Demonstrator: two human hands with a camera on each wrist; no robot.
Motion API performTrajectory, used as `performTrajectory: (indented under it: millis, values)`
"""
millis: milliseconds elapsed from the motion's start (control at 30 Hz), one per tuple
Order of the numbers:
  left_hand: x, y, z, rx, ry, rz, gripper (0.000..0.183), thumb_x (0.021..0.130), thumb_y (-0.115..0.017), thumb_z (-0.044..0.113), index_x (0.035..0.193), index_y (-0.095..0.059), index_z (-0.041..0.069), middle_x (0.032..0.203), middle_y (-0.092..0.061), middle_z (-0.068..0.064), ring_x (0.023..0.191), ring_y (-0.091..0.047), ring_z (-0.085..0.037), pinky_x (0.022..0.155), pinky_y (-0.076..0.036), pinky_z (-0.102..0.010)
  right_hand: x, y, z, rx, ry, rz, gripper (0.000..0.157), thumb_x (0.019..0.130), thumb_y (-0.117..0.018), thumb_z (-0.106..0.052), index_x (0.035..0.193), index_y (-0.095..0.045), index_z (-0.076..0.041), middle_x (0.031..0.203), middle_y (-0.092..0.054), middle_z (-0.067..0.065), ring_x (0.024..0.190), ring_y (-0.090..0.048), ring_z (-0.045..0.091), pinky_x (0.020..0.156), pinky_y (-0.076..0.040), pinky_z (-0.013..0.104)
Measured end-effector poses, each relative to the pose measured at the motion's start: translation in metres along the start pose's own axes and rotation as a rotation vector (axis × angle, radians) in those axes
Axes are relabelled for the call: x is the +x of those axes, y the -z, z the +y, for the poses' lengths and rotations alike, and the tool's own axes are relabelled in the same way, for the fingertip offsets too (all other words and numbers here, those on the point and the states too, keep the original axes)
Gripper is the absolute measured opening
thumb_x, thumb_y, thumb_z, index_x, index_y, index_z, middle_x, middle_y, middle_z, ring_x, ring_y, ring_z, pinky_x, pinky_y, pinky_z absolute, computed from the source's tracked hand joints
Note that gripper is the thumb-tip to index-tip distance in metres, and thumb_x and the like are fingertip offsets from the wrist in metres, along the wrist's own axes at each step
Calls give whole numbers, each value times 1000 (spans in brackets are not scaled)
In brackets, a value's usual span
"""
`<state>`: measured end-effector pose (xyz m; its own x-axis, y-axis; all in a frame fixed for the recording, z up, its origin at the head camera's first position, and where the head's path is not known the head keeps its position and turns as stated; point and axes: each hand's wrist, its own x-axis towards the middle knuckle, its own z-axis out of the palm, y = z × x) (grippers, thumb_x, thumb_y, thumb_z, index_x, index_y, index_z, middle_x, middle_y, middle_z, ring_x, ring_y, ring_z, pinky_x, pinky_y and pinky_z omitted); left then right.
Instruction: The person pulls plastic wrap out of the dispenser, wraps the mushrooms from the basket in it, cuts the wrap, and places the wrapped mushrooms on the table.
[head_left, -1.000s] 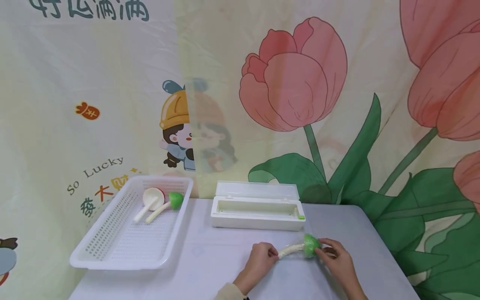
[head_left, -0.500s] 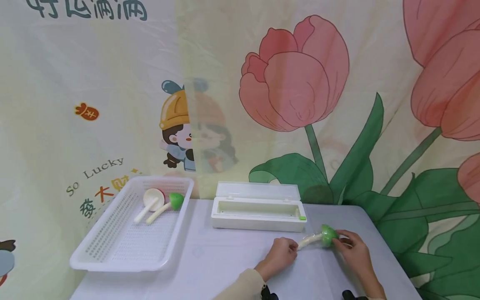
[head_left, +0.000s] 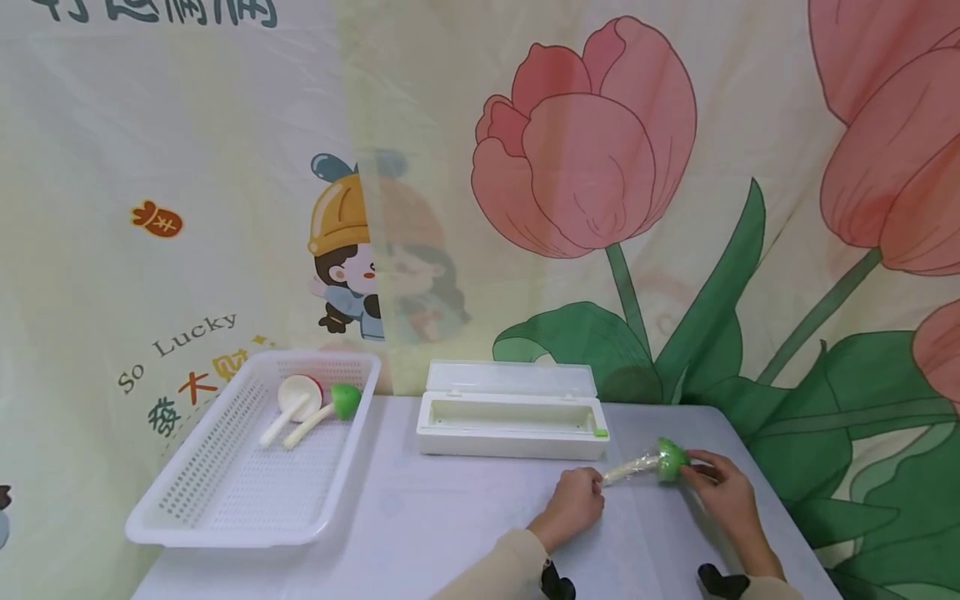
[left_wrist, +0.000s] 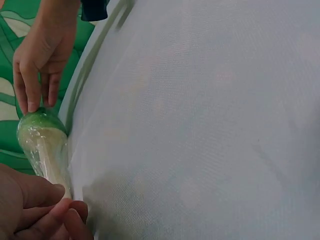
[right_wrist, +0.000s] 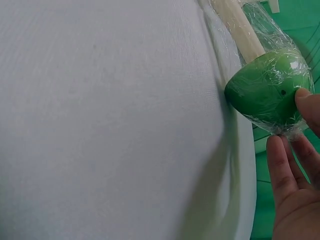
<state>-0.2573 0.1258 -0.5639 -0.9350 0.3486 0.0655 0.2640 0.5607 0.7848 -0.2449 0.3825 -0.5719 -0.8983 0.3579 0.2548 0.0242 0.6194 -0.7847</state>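
Right now the wrapped spoon (head_left: 643,467) is hanging between two hands, in front of the white box (head_left: 512,450) and off toward its right end. Its rounded head (right_wrist: 265,90) is showing a bright, glossy green, while its handle (right_wrist: 241,29) is running off slim, cream and slightly curved. Clear plastic film (right_wrist: 270,30) is covering both, creasing, bunching loosely around the handle and catching small white glints. A small dark dot is showing on the green.

The left hand (head_left: 573,504) is pinching the handle's tip, nearer the box; the right hand (head_left: 726,492) is gripping the head from farther right of it, thumb on the green and fingertips pressing at its end. Left of the box, a white basket (head_left: 315,521) is holding a cream spoon (head_left: 292,408) with a red edge and an unwrapped green spoon (head_left: 326,414).

The handle's very tip is hiding behind the left fingers, and the head's inner side is not showing clearly. In the left wrist view the left hand is running out of frame; in the right wrist view the handle and the right hand are being cut off. Whether the wrapped spoon is touching the table (head_left: 465,517), one cannot tell.
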Motion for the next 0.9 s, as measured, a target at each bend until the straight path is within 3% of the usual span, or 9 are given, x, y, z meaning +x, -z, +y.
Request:
performTrajectory:
  millis: [233,400,633,767,900]
  values:
    - [8,-6,3,-44,31,-18,12,83,-71,-2,95,-71,-2,72,-57,4,62,-45,-4,54,-41,-19,9,-3,-1,0,54,17,33,92,-76,-11,121,-69,3,124,-64,21,87,-49,-22,74,-44,0]
    - [13,-12,6,-59,42,-37,31,80,-75,5,110,-70,-4,77,-63,2,66,-50,-4,60,-45,-19,16,0,5,-6,98,-3,32,94,-74,-9,123,-68,4,127,-62,26,87,-46,-23,74,-42,-1]
    - [17,-21,18,-46,54,-82,55,80,-80,8,131,-64,-1,70,-63,4,60,-52,-3,58,-46,-19,33,12,14,-65,51,-51,37,96,-72,-15,127,-65,4,134,-59,27,87,-47,-19,72,-46,5]
    - [20,-27,24,-82,53,-133,65,79,-78,4,141,-58,4,58,-60,5,48,-51,-4,50,-45,-19,42,19,17,-98,9,-57,39,97,-71,-20,129,-64,2,139,-57,29,90,-60,-3,69,-46,10]
    - [24,-29,23,-85,59,-174,69,78,-76,3,144,-56,9,47,-56,4,36,-47,-5,44,-44,-19,47,20,20,-101,-8,-58,40,98,-70,-19,130,-63,4,141,-54,32,101,-71,32,67,-46,11]
